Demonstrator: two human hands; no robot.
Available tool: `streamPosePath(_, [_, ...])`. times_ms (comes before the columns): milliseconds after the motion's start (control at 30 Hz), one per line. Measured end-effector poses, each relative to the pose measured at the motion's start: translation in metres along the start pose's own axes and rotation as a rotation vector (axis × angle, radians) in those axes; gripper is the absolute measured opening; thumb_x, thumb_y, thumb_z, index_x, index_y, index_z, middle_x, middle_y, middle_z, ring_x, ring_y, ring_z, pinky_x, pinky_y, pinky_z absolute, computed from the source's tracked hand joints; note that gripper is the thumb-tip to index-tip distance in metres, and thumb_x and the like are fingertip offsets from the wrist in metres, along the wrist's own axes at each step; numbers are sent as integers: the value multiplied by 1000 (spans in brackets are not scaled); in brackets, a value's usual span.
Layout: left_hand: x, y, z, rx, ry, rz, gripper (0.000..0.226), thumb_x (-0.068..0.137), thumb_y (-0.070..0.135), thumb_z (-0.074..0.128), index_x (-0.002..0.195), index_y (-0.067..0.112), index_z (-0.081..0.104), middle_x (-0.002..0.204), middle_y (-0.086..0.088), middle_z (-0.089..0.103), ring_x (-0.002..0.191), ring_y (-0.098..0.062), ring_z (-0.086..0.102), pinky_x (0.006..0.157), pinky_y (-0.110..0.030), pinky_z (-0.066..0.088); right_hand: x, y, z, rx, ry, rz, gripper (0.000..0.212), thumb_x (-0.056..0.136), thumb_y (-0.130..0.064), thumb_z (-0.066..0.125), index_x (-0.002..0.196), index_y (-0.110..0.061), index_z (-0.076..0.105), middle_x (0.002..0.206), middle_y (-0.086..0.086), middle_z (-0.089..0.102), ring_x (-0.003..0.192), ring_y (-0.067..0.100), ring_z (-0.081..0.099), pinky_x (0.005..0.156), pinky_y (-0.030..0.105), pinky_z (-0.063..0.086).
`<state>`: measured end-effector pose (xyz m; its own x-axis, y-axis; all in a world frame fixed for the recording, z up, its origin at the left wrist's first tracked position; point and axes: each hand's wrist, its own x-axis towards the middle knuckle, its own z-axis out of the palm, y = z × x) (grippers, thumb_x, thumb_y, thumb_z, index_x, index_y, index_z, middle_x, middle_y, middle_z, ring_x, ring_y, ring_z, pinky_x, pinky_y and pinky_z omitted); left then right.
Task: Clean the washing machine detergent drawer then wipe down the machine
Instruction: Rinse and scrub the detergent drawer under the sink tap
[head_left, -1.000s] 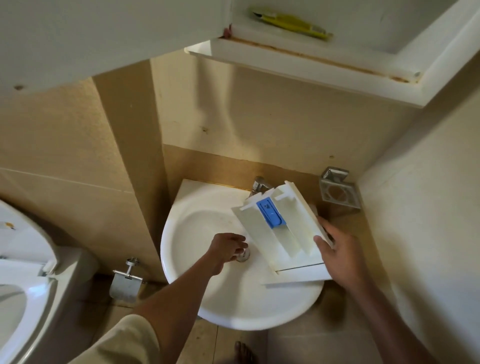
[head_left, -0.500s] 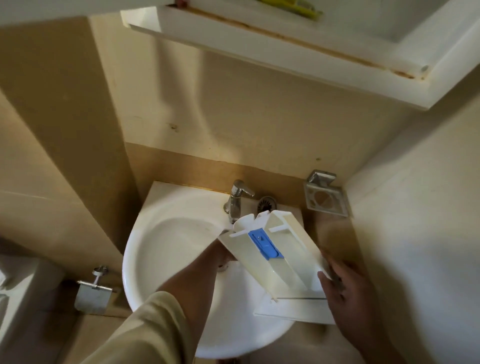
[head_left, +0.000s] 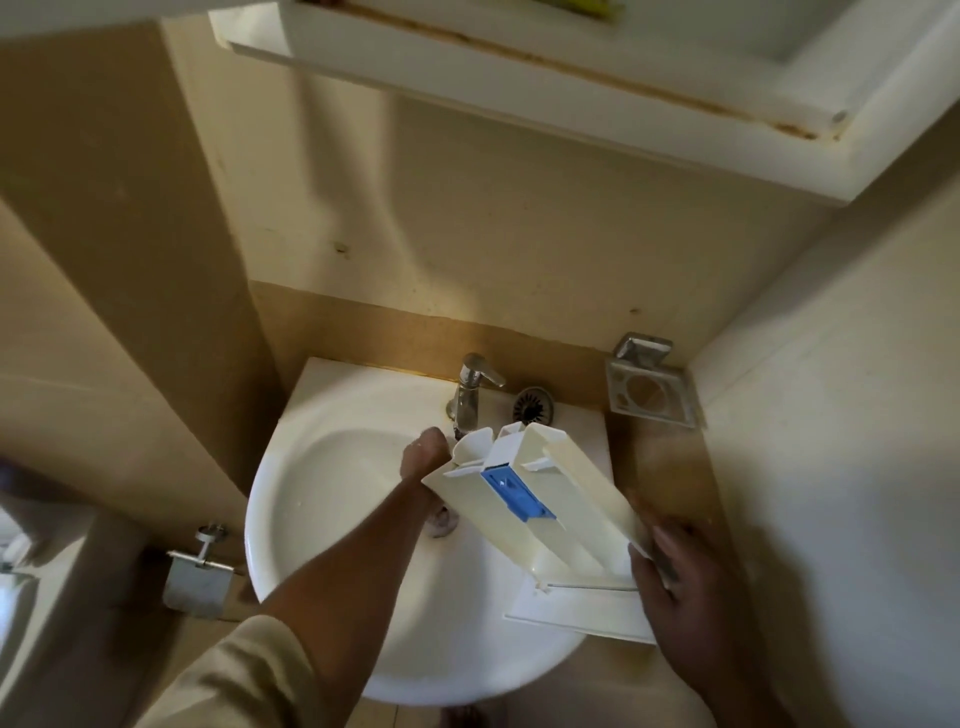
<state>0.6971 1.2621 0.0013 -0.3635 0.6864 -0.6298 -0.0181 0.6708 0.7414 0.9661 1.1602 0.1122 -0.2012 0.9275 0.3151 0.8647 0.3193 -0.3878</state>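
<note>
The white detergent drawer (head_left: 566, 509), with a blue insert (head_left: 514, 491), is held tilted over the right side of the white sink (head_left: 311, 519). My right hand (head_left: 675, 571) grips the drawer at its near end, by the flat front panel. My left hand (head_left: 423, 452) reaches into the basin just below the chrome tap (head_left: 470, 389), beside the drawer's far end. Its fingers are hidden behind the drawer. The washing machine is out of view.
A round metal strainer (head_left: 532, 405) lies on the sink ledge right of the tap. A chrome holder (head_left: 649, 389) is fixed to the wall at right. A white cabinet (head_left: 519, 78) overhangs above. A paper holder (head_left: 197, 577) hangs at lower left.
My left hand has moved from the drain up toward the tap spout. The drawer has tilted further over the basin, and my view has shifted right and closer.
</note>
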Motion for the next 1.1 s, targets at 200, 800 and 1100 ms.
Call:
streamPosePath(200, [-15,33,-33,-184,-116,-26,58,100,52,43,91,0,67,93,-20,71,79,-30,65,70,-33,52,-4,-13,7,71,-44,41,60,74,-6,61,133,-15,64,104,-7,58,98,-2,45,90,-5,25])
streamPosePath(800, [-29,95,-10,675,-23,382,28,93,39,55,109,16,63,87,-5,68,79,-26,70,78,-40,63,-33,-33,17,44,63,151,56,79,2,75,130,-18,66,102,5,67,90,5,49,86,7,39])
streamPosePath(1100, [-29,62,-41,271,-277,289,37,102,45,54,97,8,60,99,-16,61,74,-23,60,65,-31,51,-38,-51,11,197,73,245,57,86,-2,67,136,-26,59,103,-1,59,92,8,53,84,18,50])
